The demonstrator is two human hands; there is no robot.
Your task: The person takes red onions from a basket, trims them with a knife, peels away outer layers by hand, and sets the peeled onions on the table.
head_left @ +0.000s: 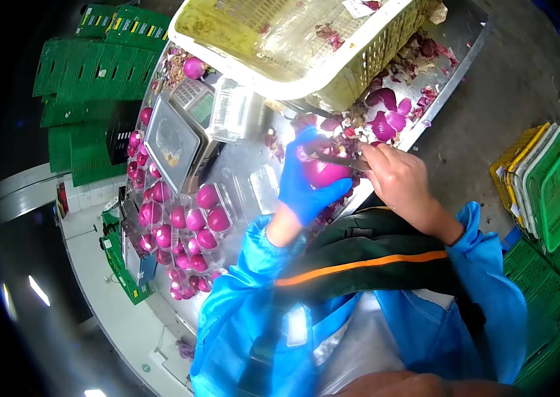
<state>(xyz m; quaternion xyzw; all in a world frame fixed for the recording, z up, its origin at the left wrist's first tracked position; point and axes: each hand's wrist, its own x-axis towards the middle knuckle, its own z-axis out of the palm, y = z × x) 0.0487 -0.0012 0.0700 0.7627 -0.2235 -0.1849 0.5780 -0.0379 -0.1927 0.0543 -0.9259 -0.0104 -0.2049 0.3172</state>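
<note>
My left hand (303, 182), in a blue glove, is closed around a red onion (326, 171) over the near side of the metal table (243, 173). My bare right hand (397, 180) grips a knife (334, 159), whose dark blade lies across the top of the onion. The knife's handle is mostly hidden in my fingers. Purple onion skins (386, 119) lie scattered just beyond both hands.
A yellowish plastic basket (333, 83) stands on the table beyond my hands. Left are a weighing scale (172, 142), clear plastic trays (232, 109) and several packed red onions (194, 220). Stacked crates (558, 178) stand on the floor at right, green crates (104, 69) at far left.
</note>
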